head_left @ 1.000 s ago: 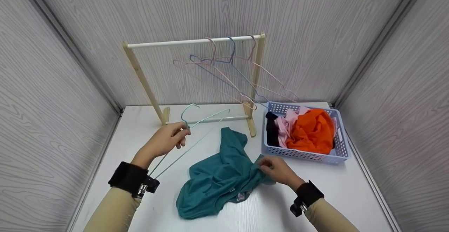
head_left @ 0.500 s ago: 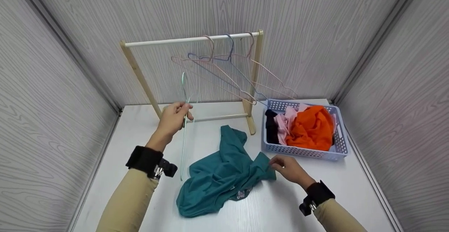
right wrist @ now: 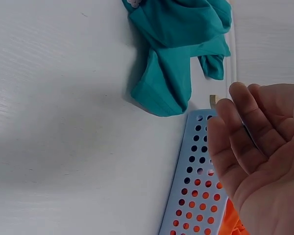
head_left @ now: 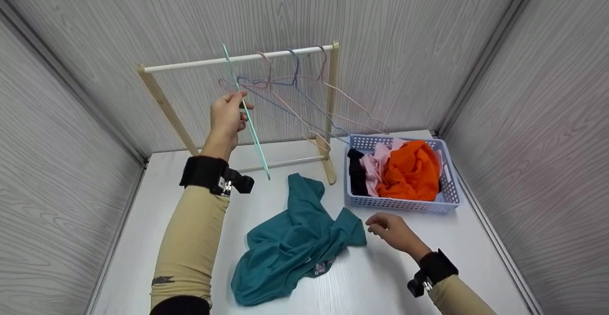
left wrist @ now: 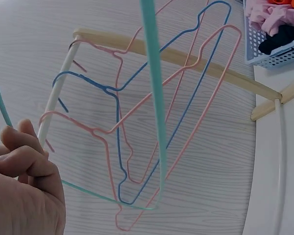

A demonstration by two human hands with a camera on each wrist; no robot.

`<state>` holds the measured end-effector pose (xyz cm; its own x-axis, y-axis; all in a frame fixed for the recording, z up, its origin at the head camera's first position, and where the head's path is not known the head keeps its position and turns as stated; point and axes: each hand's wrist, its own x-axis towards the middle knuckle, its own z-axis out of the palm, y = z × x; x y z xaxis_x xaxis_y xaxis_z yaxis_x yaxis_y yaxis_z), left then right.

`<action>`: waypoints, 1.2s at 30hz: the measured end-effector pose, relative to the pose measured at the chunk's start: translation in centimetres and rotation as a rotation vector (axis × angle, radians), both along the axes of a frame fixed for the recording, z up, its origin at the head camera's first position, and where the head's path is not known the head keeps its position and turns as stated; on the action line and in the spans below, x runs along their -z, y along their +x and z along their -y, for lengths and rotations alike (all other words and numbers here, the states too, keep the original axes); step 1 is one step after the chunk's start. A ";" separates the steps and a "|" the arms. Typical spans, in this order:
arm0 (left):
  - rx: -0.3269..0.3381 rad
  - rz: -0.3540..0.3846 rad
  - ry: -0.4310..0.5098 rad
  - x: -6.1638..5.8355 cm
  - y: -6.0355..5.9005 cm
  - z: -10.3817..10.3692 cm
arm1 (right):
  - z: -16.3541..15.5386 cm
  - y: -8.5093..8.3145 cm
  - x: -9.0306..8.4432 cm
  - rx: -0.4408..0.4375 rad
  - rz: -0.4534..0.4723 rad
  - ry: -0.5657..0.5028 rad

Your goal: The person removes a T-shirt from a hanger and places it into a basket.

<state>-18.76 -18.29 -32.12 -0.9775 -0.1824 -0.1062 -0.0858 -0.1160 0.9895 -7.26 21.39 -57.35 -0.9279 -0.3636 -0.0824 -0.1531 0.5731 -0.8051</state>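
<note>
Green hanger (head_left: 245,110) now higher; clothes (head_left: 409,170) in basket (head_left: 399,204).

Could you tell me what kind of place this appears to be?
Probably a tabletop laundry mock-up booth: grey wood-grain panels enclose a white table holding a small wooden rack and a basket of clothes.

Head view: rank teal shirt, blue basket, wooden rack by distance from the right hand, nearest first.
1. teal shirt: on the table just left of the right hand, not held.
2. blue basket: just behind the hand, toward the right wall; its front wall is nearly as close as the shirt.
3. wooden rack: at the back of the table, clearly farthest.
</note>
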 end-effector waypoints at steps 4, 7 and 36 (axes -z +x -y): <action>0.007 0.011 0.037 0.6 -0.9 0.1 | 0.4 0.4 0.3 -0.016 0.029 -0.012; 0.037 0.019 0.035 1.5 -1.3 0.1 | 0.6 0.8 0.8 -0.032 0.033 -0.012; 0.251 0.197 -0.567 15.0 6.5 3.9 | 8.7 -1.4 0.0 -0.097 0.009 0.088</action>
